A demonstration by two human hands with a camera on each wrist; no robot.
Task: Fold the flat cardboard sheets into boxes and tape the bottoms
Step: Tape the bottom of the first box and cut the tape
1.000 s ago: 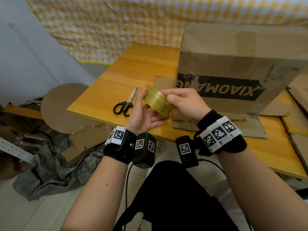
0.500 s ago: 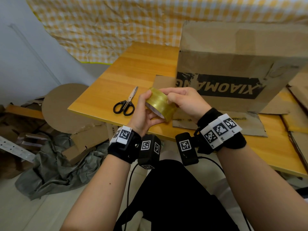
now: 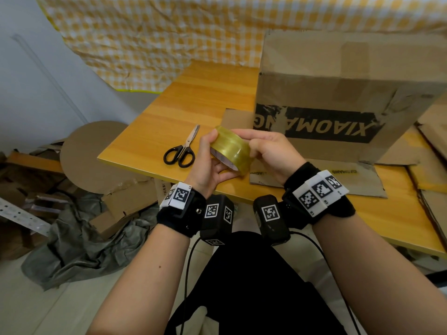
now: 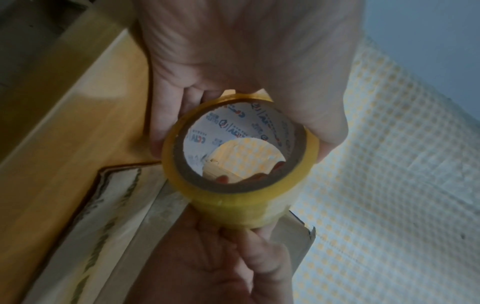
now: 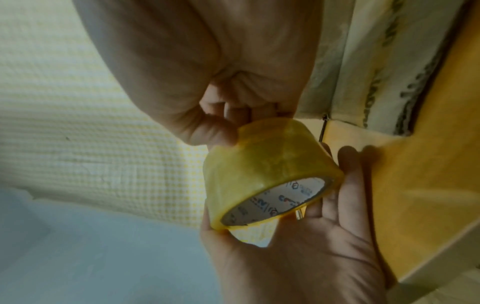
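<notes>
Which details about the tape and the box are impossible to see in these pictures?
- Loose end of the tape roll: head view, covered by the right hand; right wrist view, too blurred.
- Cardboard box bottom: head view, faces the table.
- Box's right side: cut off by the frame edge.

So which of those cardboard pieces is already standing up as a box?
The big box printed XIAOMANG, upside down, at the table's back. The other sheets around it all lie flat.

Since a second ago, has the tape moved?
Yes, barely. Against the scissors, the tape sank slightly toward the table's near edge and tilted, so its white core now shows. Left hand and right hand hold it.
</notes>
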